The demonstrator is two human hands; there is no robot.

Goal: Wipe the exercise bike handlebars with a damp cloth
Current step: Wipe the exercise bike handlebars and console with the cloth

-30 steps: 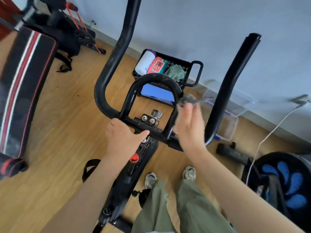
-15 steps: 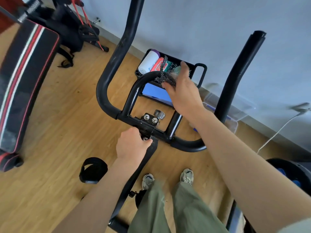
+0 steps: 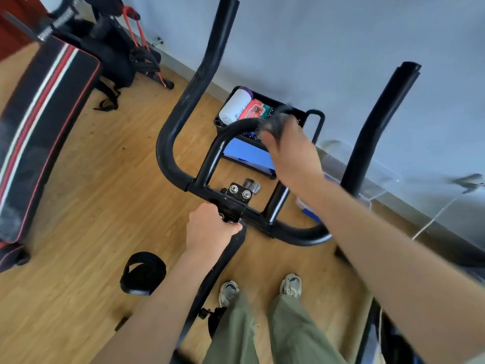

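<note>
The black exercise bike handlebars [image 3: 170,143] fill the middle of the view, with two tall uprights and a curved inner loop [image 3: 223,137]. My right hand [image 3: 291,151] presses a dark patterned cloth [image 3: 275,122] onto the top of that inner loop; the cloth is blurred by motion. My left hand [image 3: 210,227] is closed around the handlebar stem just below the bolted clamp [image 3: 237,195].
A black basket [image 3: 312,119] against the wall holds a white roll, a red wipes pack and blue sheets. A striped bench [image 3: 39,127] stands at the left. A pedal strap [image 3: 143,271] lies on the wooden floor. My shoes [image 3: 290,285] are below the bar.
My right hand rose from the loop's right side to its top with the cloth and now rubs along it. My left hand slid from the crossbar onto the stem.
</note>
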